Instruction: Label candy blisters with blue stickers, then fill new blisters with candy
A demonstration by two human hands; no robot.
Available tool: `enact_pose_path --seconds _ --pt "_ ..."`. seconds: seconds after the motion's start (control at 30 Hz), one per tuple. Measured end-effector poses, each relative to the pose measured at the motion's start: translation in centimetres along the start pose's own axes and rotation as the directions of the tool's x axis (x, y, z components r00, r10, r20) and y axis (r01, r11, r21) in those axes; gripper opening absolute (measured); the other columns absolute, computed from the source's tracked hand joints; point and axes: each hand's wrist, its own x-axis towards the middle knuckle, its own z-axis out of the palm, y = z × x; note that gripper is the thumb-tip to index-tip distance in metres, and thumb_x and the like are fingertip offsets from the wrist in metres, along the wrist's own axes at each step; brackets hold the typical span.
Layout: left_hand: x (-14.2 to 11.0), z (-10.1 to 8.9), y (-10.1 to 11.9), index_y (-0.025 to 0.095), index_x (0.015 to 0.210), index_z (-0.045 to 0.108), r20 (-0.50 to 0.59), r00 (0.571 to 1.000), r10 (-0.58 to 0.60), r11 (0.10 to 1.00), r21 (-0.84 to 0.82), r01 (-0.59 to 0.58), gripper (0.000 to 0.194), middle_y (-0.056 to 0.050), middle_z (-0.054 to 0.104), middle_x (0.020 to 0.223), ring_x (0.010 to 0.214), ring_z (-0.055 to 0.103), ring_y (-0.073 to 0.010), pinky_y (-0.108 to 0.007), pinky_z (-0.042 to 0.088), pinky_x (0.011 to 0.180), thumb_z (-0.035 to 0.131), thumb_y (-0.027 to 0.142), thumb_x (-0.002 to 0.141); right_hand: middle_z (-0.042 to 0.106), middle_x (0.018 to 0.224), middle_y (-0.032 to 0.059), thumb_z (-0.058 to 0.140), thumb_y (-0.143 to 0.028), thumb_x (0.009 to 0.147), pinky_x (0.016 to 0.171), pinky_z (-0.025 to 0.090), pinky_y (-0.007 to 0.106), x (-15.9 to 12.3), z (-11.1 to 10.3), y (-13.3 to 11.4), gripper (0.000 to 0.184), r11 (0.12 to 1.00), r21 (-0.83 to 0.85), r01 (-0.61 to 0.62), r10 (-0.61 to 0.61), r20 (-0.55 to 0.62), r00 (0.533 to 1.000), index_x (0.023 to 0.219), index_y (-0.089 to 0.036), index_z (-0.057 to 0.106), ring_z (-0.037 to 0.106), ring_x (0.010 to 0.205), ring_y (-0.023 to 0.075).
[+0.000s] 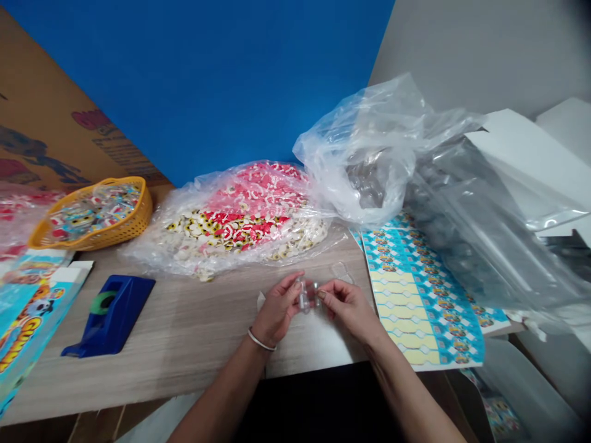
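My left hand [279, 307], a white band around its wrist, is closed on a small clear plastic container [303, 295] held above the table. Close beside it, my right hand [347, 304] pinches a small clear plastic piece [317, 294]. The two pieces are almost side by side, and I cannot tell if they touch. Another clear plastic piece [341, 271] lies on the table just behind my right hand. Behind both hands spreads an open clear bag of red, white and yellow small pieces [240, 227].
A blue tape dispenser [117, 314] stands at left, before a yellow basket [133, 212] of small packets. Sheets of blue and yellow labels [406, 314] lie at right, under large clear plastic bags [480, 227]. The wooden table [184, 344] ends close to my body.
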Motion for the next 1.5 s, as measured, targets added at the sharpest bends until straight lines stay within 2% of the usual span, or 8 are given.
enact_pose_path --seconds 0.2,0.4,0.6,0.87,1.07,1.3,1.4,1.5 --pt "0.0 -0.2 0.3 0.019 0.12 0.062 -0.044 0.999 0.021 1.0 -0.014 -0.021 0.051 -0.015 0.065 0.123 0.106 0.065 -0.0276 -0.04 0.052 0.087 0.078 0.033 0.074 0.061 0.065 0.0017 0.064 -0.034 0.079 0.059 0.039 0.027 0.7 -0.4 0.6 0.016 0.882 -0.468 0.058 -0.174 -0.208 0.962 0.074 -0.019 0.064 0.052 0.059 0.0156" --pt "0.1 0.2 -0.6 0.022 0.118 0.064 -0.014 1.0 0.011 1.0 0.029 -0.01 0.045 -0.011 0.068 0.118 0.102 0.064 -0.0223 -0.03 0.05 0.079 0.076 0.033 0.076 0.064 0.071 0.0007 0.059 -0.034 0.083 0.063 0.043 0.025 0.2 2.1 -0.3 0.017 0.982 -0.127 0.137 -0.132 0.042 0.99 0.079 -0.02 0.067 0.055 0.064 0.0145" --pt "0.0 0.1 -0.3 0.022 0.117 0.064 0.027 1.0 -0.001 1.0 -0.004 0.001 0.041 -0.01 0.07 0.112 0.095 0.066 -0.0204 -0.031 0.051 0.08 0.072 0.033 0.079 0.048 0.055 -0.0051 0.06 -0.04 0.083 0.049 0.033 0.022 -0.2 1.6 -1.0 0.023 0.999 -0.023 0.035 -0.033 0.085 0.996 0.076 -0.018 0.062 0.041 0.05 0.01" --pt "-0.1 -0.5 0.5 0.019 0.12 0.062 -0.041 0.999 0.001 0.999 -0.038 -0.002 0.051 -0.014 0.063 0.124 0.102 0.066 -0.025 -0.038 0.053 0.085 0.078 0.034 0.074 0.056 0.062 -0.0003 0.066 -0.035 0.079 0.057 0.037 0.025 0.3 0.2 -0.2 0.02 0.894 -0.438 0.093 -0.182 -0.165 0.969 0.068 -0.019 0.059 0.049 0.058 0.0136" --pt "-0.1 -0.5 -0.4 0.019 0.12 0.063 0.009 1.0 0.022 1.0 -0.008 -0.022 0.048 -0.012 0.067 0.118 0.095 0.064 -0.0171 -0.026 0.049 0.078 0.077 0.03 0.076 0.063 0.071 0.0004 0.06 -0.033 0.085 0.064 0.043 0.025 0.1 2.5 -0.6 0.016 0.984 -0.106 0.142 -0.133 0.085 0.987 0.079 -0.019 0.065 0.055 0.066 0.014" --pt "-0.4 -0.4 -0.2 0.018 0.117 0.065 0.061 0.998 -0.004 1.0 -0.025 0.006 0.043 -0.013 0.069 0.114 0.093 0.066 -0.0209 -0.032 0.051 0.078 0.075 0.033 0.077 0.048 0.057 -0.0055 0.062 -0.038 0.083 0.049 0.03 0.022 -0.3 2.1 -1.2 0.021 0.998 0.061 0.03 -0.039 0.147 0.988 0.077 -0.018 0.061 0.04 0.05 0.0092" --pt "-0.2 -0.3 0.4 0.017 0.117 0.064 -0.024 1.0 0.018 0.997 -0.072 -0.02 0.045 -0.015 0.067 0.118 0.099 0.067 -0.0238 -0.037 0.051 0.086 0.074 0.033 0.077 0.046 0.055 -0.0061 0.059 -0.039 0.084 0.048 0.03 0.022 -0.2 1.2 -1.1 0.021 1.0 0.005 0.017 -0.017 0.089 0.996 0.079 -0.018 0.06 0.04 0.048 0.0096" --pt "0.3 -0.6 1.0 0.016 0.114 0.065 -0.108 0.992 0.07 0.993 -0.092 -0.08 0.043 -0.015 0.064 0.123 0.107 0.065 -0.0268 -0.04 0.052 0.091 0.072 0.034 0.076 0.051 0.061 -0.003 0.057 -0.026 0.082 0.055 0.035 0.023 0.3 0.8 -0.9 0.012 0.951 -0.278 0.136 -0.158 -0.056 0.986 0.073 -0.018 0.058 0.046 0.056 0.0115"
